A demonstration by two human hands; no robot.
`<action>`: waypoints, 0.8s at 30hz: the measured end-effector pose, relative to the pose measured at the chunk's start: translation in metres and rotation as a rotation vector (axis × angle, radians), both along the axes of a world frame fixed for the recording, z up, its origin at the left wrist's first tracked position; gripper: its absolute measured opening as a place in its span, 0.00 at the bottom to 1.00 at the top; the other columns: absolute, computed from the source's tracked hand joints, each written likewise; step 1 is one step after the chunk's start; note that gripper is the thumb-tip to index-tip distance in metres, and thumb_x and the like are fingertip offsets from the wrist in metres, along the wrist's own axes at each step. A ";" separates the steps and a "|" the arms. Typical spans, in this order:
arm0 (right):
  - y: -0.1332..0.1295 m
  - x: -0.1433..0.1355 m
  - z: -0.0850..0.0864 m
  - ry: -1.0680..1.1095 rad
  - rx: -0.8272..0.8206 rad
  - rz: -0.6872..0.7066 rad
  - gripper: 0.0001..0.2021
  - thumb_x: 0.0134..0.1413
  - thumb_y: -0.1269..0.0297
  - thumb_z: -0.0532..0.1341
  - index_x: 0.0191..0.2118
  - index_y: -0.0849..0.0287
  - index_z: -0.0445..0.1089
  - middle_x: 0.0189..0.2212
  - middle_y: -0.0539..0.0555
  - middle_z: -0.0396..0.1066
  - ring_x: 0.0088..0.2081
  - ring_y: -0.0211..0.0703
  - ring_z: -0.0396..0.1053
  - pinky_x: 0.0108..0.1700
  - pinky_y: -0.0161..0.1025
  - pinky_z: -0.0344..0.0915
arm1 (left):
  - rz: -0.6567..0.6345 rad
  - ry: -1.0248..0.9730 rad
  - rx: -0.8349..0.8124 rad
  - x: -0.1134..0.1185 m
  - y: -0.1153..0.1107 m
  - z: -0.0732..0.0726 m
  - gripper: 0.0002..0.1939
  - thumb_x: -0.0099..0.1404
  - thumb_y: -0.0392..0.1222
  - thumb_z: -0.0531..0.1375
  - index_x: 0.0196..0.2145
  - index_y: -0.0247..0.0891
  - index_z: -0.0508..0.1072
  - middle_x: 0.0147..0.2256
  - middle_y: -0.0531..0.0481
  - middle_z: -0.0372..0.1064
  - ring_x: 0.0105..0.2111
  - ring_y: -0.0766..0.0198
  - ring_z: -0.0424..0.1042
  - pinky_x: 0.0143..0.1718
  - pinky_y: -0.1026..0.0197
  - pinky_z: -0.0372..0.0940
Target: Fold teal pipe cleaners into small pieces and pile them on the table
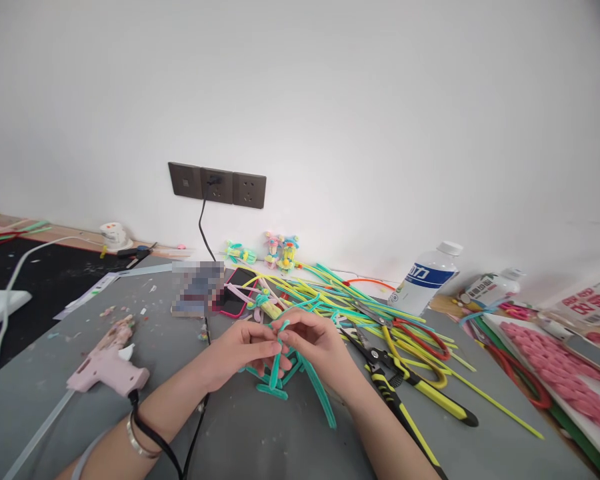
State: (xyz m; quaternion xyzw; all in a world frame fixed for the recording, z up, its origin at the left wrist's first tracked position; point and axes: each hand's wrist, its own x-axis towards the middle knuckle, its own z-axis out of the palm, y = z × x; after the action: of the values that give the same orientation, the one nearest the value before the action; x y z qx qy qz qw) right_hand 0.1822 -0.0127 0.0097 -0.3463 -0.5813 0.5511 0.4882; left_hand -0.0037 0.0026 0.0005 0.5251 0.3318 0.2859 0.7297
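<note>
My left hand [250,349] and my right hand [316,340] meet over the grey table, fingertips pinched together. Between them is a teal pipe cleaner [276,367], its upper end bent in the fingers and the rest hanging down. Several more teal pipe cleaners [321,393] lie under and beside my right hand. Just beyond the fingers rests a small yellow-and-teal pipe-cleaner figure [269,305]. Yellow-handled pliers [405,377] and scissors [420,337] lie to the right of my right hand.
A pink hot glue gun [111,365] with a black cord lies left of my left arm. Long yellow and green pipe cleaners [340,293] spread across the back. A bottle [425,280] stands at the back right; small figures [281,252] sit by the wall.
</note>
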 end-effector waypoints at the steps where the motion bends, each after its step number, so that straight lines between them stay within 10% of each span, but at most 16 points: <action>1: 0.000 0.000 0.000 -0.024 0.022 -0.023 0.10 0.54 0.55 0.69 0.33 0.55 0.77 0.30 0.51 0.73 0.27 0.40 0.71 0.33 0.38 0.69 | 0.000 0.007 0.013 0.000 0.001 -0.001 0.17 0.59 0.52 0.69 0.30 0.33 0.80 0.31 0.41 0.81 0.25 0.65 0.73 0.26 0.65 0.63; 24: -0.010 -0.003 0.004 -0.482 0.786 -0.222 0.09 0.60 0.76 0.59 0.37 0.52 0.69 0.47 0.59 0.78 0.41 0.49 0.75 0.43 0.47 0.68 | 0.302 -0.182 -0.002 0.005 -0.003 0.003 0.18 0.55 0.53 0.72 0.26 0.34 0.77 0.22 0.55 0.65 0.23 0.70 0.62 0.26 0.67 0.61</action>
State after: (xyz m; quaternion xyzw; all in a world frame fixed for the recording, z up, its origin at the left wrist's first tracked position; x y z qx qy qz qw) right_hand 0.1792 -0.0231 0.0138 -0.3132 -0.8022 0.1379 0.4893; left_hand 0.0014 -0.0003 0.0039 0.4405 0.3398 0.4384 0.7058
